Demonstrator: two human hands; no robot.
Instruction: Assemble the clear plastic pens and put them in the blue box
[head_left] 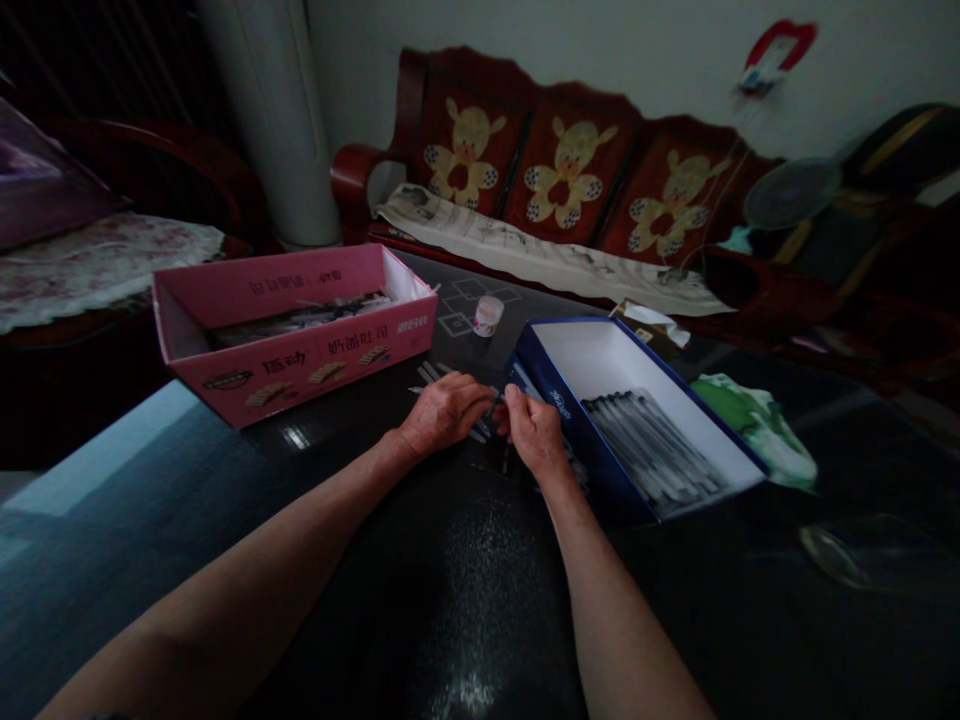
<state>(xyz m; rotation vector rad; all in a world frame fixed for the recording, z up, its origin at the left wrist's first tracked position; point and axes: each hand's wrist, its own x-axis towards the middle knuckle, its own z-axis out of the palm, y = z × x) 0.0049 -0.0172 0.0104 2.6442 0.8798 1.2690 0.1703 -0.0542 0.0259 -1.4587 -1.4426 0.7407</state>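
Note:
My left hand [444, 412] and my right hand [532, 428] meet above the dark table, fingers pinched together on what looks like a thin pen. Most of it is hidden by the fingers, and a small dark part shows between the fingertips. Several clear pen parts [478, 432] lie under and around my hands. Close to my right hand stands a blue box [628, 440] with a white inside. Several clear pens with black ends [649, 445] lie side by side in it. Left of my hands is a pink box [330, 355] holding more thin pieces [322, 315].
A small white tub [488, 316] stands between the boxes. Right of the blue box lies a green and white plastic bag [761, 425], with a round clear object [832, 560] nearer me. A wooden sofa [517, 190] with bear-patterned cushions stands behind the table [360, 600].

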